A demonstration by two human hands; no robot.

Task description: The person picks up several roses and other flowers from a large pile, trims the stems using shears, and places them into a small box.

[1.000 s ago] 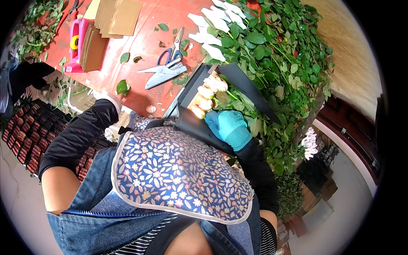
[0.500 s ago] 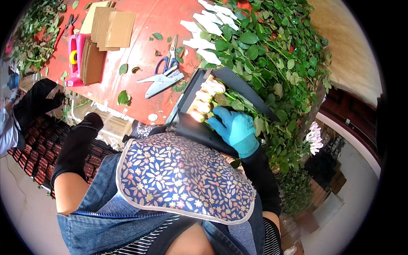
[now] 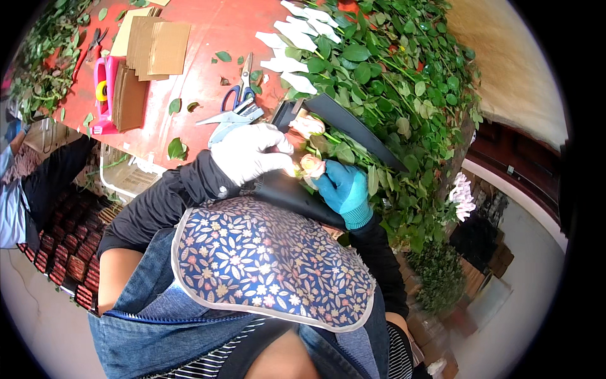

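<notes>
My right hand (image 3: 346, 192), in a teal knit glove, is closed around a pale pink rose (image 3: 312, 165) just below its bloom. My left hand (image 3: 251, 153), in a white glove, comes in from the left with its fingers bent into a pinch. Its fingertips meet petals at the left side of that rose; exactly what lies between them is partly hidden. Another pink-and-cream rose (image 3: 307, 126) lies just beyond, in a black open trough (image 3: 356, 129) with slanted sides. Beyond my left hand are a grey plier-type stapler (image 3: 237, 118), partly covered, and blue-handled scissors (image 3: 241, 88).
Cardboard sheets (image 3: 169, 49) and a pink tape dispenser (image 3: 101, 88) stand on the red table (image 3: 208, 31). White-wrapped flower heads (image 3: 295, 39) and a heap of leafy stems (image 3: 404, 69) fill the right. Red pruners (image 3: 81, 60) lie far left; another person's leg (image 3: 60, 167) is beside the table.
My left arm has come up from beside my lap, bringing the white-gloved hand to the roses. My right hand has shifted slightly left and down, now gripping one rose. The whole view has moved slightly.
</notes>
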